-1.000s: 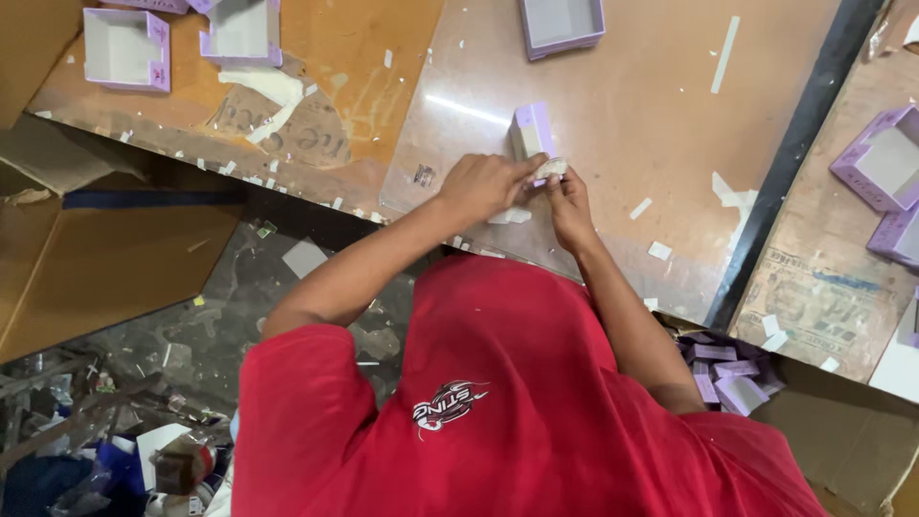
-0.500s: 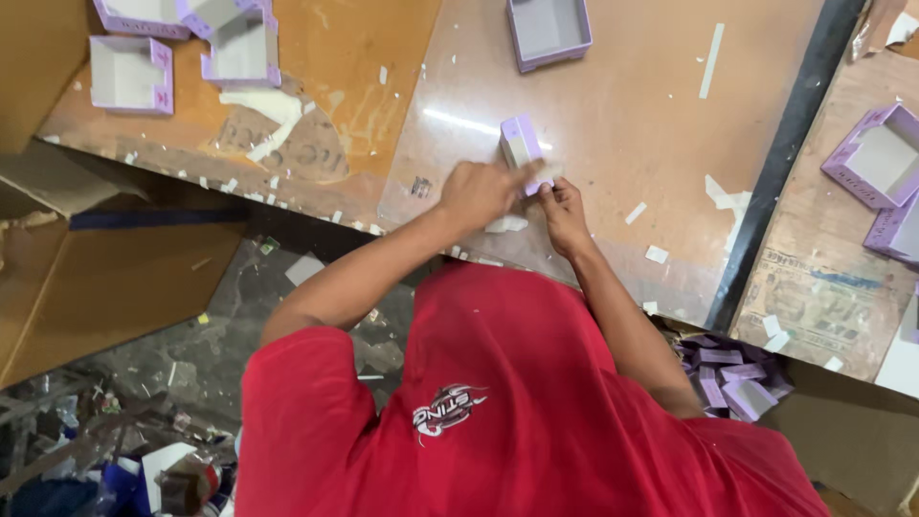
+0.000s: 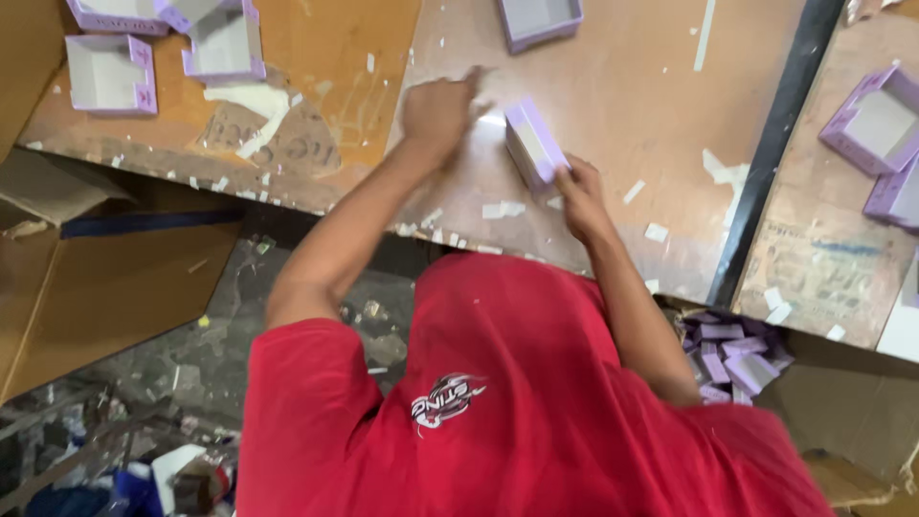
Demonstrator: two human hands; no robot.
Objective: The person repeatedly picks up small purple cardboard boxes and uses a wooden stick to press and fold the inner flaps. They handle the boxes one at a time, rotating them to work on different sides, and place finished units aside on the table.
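Near the desk's [image 3: 613, 86] front edge, a small lilac box [image 3: 534, 144] is standing tilted, the right hand [image 3: 579, 191] pinching its near end with its fingers. The left hand [image 3: 438, 105] is resting just beside it, blurred, grip impossible to tell. More open lilac boxes [image 3: 110, 72] are lying at the far left corner.
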